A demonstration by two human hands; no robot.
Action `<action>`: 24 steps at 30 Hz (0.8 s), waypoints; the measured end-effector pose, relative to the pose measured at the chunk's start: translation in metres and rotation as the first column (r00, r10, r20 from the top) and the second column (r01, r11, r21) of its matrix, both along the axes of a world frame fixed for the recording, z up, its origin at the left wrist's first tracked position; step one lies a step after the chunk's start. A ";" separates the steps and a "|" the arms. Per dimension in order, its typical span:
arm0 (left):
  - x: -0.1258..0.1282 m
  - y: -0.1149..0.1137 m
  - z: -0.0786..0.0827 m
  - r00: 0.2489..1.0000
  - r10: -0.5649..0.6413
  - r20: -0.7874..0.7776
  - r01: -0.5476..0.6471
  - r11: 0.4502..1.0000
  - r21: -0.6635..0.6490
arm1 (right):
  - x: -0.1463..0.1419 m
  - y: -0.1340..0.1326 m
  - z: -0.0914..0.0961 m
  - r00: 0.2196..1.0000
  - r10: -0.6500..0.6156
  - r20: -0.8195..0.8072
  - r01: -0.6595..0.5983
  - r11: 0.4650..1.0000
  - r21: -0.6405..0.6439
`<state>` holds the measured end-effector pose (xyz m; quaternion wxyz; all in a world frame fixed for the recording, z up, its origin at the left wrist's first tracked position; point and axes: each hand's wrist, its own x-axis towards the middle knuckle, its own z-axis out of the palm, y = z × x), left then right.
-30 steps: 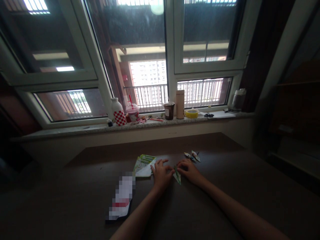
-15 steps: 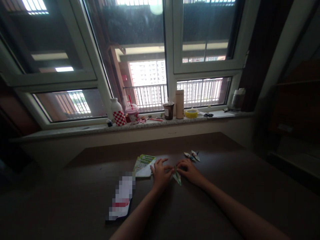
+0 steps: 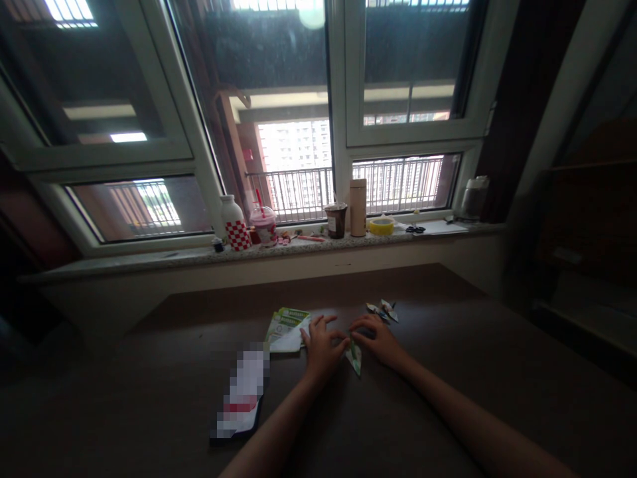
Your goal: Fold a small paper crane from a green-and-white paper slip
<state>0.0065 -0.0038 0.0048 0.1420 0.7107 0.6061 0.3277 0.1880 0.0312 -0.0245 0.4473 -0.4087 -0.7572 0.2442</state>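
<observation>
Between my hands, on the brown table, is a small folded piece of green and white paper [image 3: 354, 360] with a pointed end toward me. My left hand [image 3: 321, 345] pinches its far end from the left with thumb and index finger; the other fingers are spread. From the right, my right hand [image 3: 377, 337] closes its fingertips on the same far end, which they partly hide. Just left of my left hand lie several green and white printed sheets [image 3: 288, 325]. Beyond my right hand rest several small pointed folded papers [image 3: 383, 311].
A phone-like flat object [image 3: 243, 392], blurred out, lies left of my left forearm. Along the windowsill [image 3: 189, 257] stand a checkered bottle [image 3: 235, 226], a pink drink cup [image 3: 263, 227], a dark cup [image 3: 335, 220], a tan flask [image 3: 357, 208], yellow tape [image 3: 381, 227] and scissors [image 3: 415, 229].
The pointed end of the folded paper has shifted slightly toward me. Both hands keep nearly the same place, with small finger movements at the paper's far end.
</observation>
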 end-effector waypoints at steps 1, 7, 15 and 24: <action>0.000 0.000 0.000 1.000 -0.006 -0.007 0.006 1.000 0.000 | 0.000 0.000 0.001 1.000 0.009 -0.006 -0.009 1.000 0.009; 0.001 0.000 0.001 0.999 -0.022 -0.037 0.021 1.000 -0.006 | -0.002 -0.001 0.001 1.000 0.010 -0.021 -0.010 1.000 0.028; 0.000 -0.001 0.002 0.998 -0.029 -0.049 0.029 1.000 -0.007 | -0.002 -0.001 0.002 0.999 0.026 -0.019 -0.026 0.999 0.025; 0.000 -0.001 0.000 1.000 -0.009 -0.020 0.009 1.000 0.024 | -0.002 0.001 -0.002 1.000 0.002 -0.020 -0.002 1.000 -0.003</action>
